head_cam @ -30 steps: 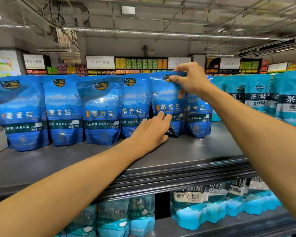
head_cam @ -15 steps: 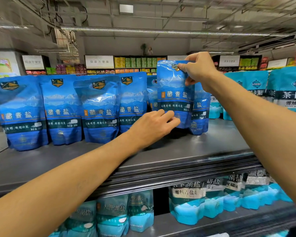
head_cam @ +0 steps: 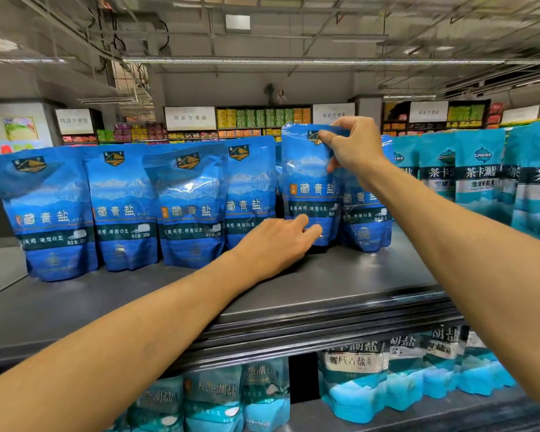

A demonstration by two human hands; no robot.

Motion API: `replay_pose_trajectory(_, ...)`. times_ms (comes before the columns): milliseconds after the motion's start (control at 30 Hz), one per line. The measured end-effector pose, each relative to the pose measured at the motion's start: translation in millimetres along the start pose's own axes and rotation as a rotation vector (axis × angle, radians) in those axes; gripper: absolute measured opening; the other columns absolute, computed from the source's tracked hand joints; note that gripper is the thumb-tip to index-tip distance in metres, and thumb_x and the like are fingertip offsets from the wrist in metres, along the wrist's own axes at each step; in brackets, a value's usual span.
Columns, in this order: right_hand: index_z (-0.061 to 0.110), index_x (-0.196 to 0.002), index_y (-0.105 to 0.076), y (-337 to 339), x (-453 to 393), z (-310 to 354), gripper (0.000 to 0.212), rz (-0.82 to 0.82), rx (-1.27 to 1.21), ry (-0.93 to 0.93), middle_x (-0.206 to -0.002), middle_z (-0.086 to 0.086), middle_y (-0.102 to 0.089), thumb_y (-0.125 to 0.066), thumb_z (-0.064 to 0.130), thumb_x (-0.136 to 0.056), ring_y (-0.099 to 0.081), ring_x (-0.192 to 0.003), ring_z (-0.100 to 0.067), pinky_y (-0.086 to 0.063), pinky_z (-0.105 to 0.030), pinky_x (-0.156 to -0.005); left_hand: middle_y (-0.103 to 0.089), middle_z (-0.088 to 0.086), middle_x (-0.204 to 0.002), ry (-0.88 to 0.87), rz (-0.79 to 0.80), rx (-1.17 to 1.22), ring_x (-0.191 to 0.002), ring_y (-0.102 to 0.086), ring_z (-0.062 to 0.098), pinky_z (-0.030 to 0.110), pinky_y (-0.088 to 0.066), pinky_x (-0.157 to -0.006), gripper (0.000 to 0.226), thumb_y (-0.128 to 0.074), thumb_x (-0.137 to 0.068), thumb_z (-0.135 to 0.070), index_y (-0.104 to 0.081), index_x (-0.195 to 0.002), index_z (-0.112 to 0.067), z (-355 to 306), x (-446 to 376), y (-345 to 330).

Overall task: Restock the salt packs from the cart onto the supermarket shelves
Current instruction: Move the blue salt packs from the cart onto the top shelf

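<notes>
Head view: the right hand (head_cam: 353,146) pinches the top edge of a blue salt pack (head_cam: 309,185), thumb and fingers curled over the seal, and holds it upright with its bottom at the top shelf (head_cam: 340,275). The left hand (head_cam: 278,244) reaches to the pack's lower edge, its fingers nearly straight and touching the bottom corner (whether any finger hooks under it cannot be told). The pack stands in a row of like blue packs (head_cam: 122,207), just in front of another one (head_cam: 367,213). To the right stand teal salt packs (head_cam: 477,173). Lighter packs (head_cam: 353,378) fill the lower shelf (head_cam: 418,414).
</notes>
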State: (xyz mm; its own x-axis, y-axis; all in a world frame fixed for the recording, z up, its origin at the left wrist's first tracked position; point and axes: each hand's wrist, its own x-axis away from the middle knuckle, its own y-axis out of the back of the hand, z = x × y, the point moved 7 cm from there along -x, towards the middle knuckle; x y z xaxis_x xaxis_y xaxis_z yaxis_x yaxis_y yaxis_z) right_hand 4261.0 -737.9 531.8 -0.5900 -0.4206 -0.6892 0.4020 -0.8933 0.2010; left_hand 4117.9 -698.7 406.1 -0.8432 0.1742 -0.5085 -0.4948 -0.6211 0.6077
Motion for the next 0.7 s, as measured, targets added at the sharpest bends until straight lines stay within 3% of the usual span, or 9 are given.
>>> replay_pose_trajectory(133, 0.012, -0.086, -0.065, -15, 6, 1, 0.013, 0.074, 0.066, 0.038, -0.091, -0.004, -0.064, -0.070, 0.023, -0.092, -0.067, -0.045, -0.024, -0.055, -0.037, -0.047, -0.051, 0.011, -0.106, 0.034, 0.118, 0.091, -0.078, -0.062, 0.035, 0.040, -0.038, -0.058, 0.023, -0.050, -0.099, -0.029, -0.051, -0.114, -0.011, 4, -4, -9)
replay_pose_trajectory(233, 0.009, -0.096, -0.066, -15, 10, -1, 0.017, 0.075, 0.110, 0.059, -0.097, -0.004, -0.065, -0.068, 0.026, -0.094, -0.069, -0.047, -0.023, -0.050, -0.031, -0.041, -0.050, 0.007, -0.111, 0.082, 0.194, 0.175, -0.091, -0.061, 0.032, 0.044, -0.047, -0.073, 0.039, -0.046, -0.099, -0.047, -0.053, -0.113, -0.011, 9, -1, -8)
replay_pose_trajectory(400, 0.014, -0.107, -0.065, -10, 14, 4, 0.022, 0.076, 0.193, 0.132, -0.107, -0.004, -0.066, -0.069, 0.029, -0.091, -0.069, -0.047, -0.019, -0.045, -0.026, -0.042, -0.050, 0.009, -0.104, 0.105, 0.144, 0.249, -0.087, -0.058, 0.032, 0.047, -0.047, -0.073, 0.022, -0.039, -0.101, -0.022, -0.055, -0.103, -0.006, 4, 1, 2)
replay_pose_trajectory(567, 0.018, -0.113, -0.061, -3, 23, 10, 0.027, 0.052, 0.206, 0.150, -0.089, 0.014, -0.055, -0.068, 0.031, -0.091, -0.068, -0.046, -0.016, -0.056, -0.037, -0.054, -0.050, 0.009, -0.104, 0.138, 0.101, 0.367, -0.084, -0.056, 0.032, 0.048, -0.048, -0.074, 0.019, -0.043, -0.099, -0.021, -0.055, -0.104, -0.007, 7, 4, 10)
replay_pose_trajectory(700, 0.017, -0.119, -0.056, 1, 26, 11, 0.034, 0.052, 0.213, 0.152, -0.105, 0.009, -0.055, -0.068, 0.032, -0.091, -0.067, -0.047, -0.012, -0.053, -0.026, -0.054, -0.051, 0.008, -0.102, 0.181, 0.071, 0.437, -0.084, -0.057, 0.031, 0.048, -0.049, -0.076, 0.017, -0.045, -0.097, -0.019, -0.056, -0.101, -0.007, 9, 4, 10)
